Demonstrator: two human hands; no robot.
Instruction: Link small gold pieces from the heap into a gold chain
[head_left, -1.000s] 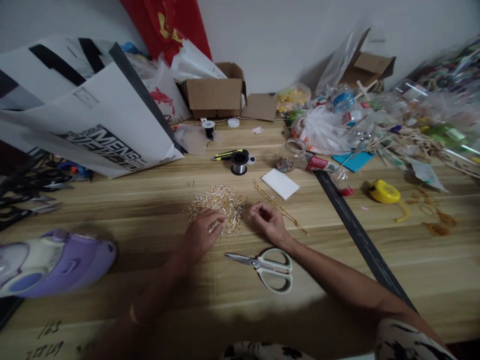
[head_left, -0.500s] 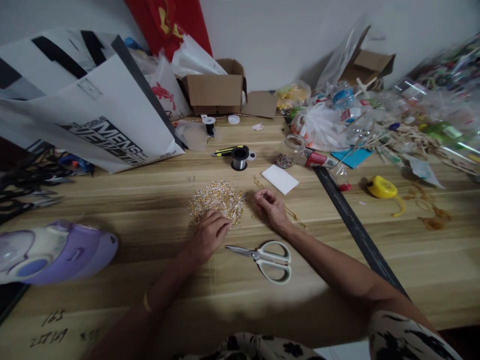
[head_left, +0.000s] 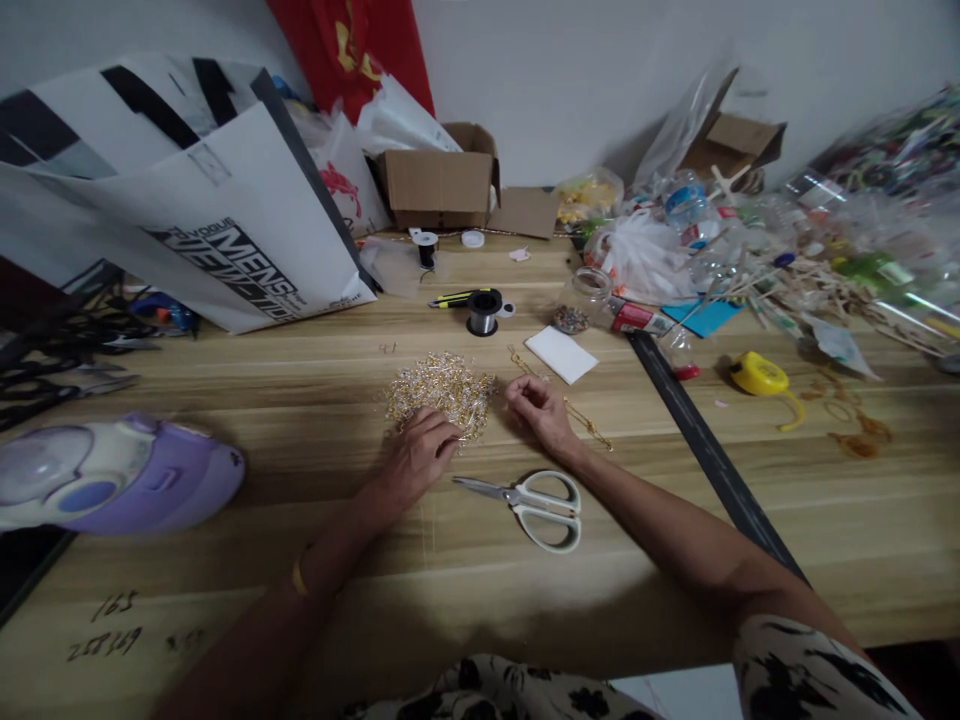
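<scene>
A heap of small gold and silver pins (head_left: 439, 385) lies on the wooden table (head_left: 300, 420). My left hand (head_left: 420, 455) rests at the heap's near edge with fingers curled, pinching at the pins. My right hand (head_left: 536, 408) sits just right of the heap, fingers pinched together on something too small to name. A thin gold chain (head_left: 585, 425) runs under and past my right hand. White-handled scissors (head_left: 529, 500) lie shut just in front of both hands.
A purple and white device (head_left: 112, 485) sits at the left. A large white shopping bag (head_left: 187, 220), a cardboard box (head_left: 439, 185), a wire spool (head_left: 484, 312), a white pad (head_left: 561, 354), a bead jar (head_left: 577, 305), a black ruler (head_left: 705, 440) and a yellow tape measure (head_left: 757, 378) surround the work area.
The view has shifted slightly. My left hand slid a little toward me along the heap's near edge; my right hand stayed beside the heap, still pinched.
</scene>
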